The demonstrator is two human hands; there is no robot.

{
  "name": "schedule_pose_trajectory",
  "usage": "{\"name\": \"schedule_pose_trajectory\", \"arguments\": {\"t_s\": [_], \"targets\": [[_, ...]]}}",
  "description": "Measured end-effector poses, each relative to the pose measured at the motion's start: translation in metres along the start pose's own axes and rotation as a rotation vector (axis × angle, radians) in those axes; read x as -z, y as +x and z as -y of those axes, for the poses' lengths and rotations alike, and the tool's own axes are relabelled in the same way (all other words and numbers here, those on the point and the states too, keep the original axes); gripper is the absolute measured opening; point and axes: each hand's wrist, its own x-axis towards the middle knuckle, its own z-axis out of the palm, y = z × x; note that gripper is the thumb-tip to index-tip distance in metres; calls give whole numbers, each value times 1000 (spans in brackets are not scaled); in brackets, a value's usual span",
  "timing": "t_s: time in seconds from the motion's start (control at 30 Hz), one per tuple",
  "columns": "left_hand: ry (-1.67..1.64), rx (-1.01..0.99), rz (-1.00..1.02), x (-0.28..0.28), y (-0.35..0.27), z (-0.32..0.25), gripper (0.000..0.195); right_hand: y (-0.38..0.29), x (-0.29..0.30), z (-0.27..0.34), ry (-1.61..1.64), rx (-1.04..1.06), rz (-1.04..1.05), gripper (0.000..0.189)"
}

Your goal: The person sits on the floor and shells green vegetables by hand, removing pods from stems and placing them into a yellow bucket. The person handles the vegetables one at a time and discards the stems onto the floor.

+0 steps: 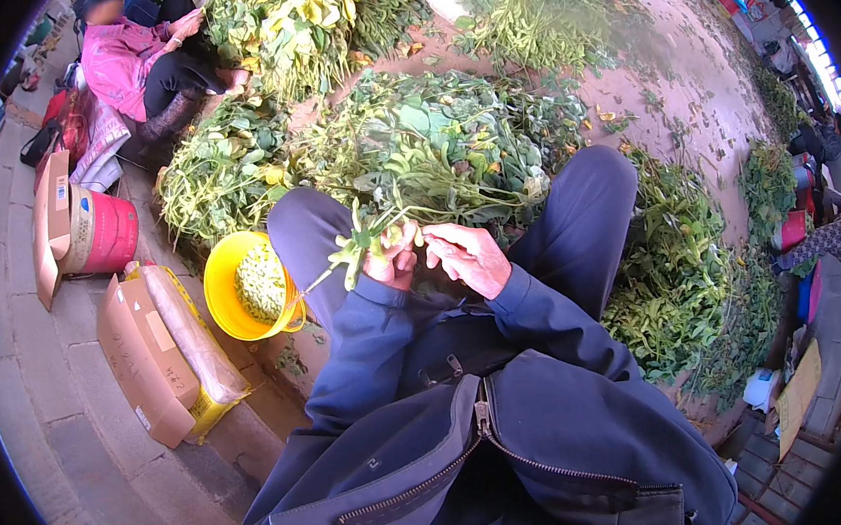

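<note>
My left hand (391,264) grips a green bean plant stalk (353,247), which carries plump pods and points down to the left. Close by on the right is my right hand (471,255), fingers curled towards the left fingertips; whether a pod sits between them is hard to see. Left of my knee stands a yellow plastic bucket (219,295), partly filled with pale green beans (261,282). Before my knees lies a large heap of bean plants (449,143) with leaves and pods attached.
Further heaps of plants lie ahead (302,29) and beside my right knee (677,266). At left are a cardboard box (146,362), a plastic-wrapped roll (191,330) and a red-and-tan drum (107,226). A person in a pink top (118,64) sits at upper left.
</note>
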Motion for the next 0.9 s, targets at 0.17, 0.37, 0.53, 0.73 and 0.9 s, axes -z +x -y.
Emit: {"name": "schedule_pose_trajectory", "arguments": {"t_s": [0.17, 0.37, 0.53, 0.73, 0.9], "targets": [[-68, -14, 10, -14, -2, -1, 17, 0, -2, 1, 13, 25, -60, 21], [-82, -52, -14, -24, -5, 2, 17, 0, -4, 4, -61, 154, -101, 21], [-140, 31, 256, -21, -6, -2, 25, -3, 5, 4, 323, -80, 25, 27], [-78, 115, 319, -10, -4, -3, 26, -4, 8, 6, 321, -99, 43, 28], [272, -198, 43, -57, -26, -10, 17, -2, 5, 9, 130, -62, 53, 27]]}}
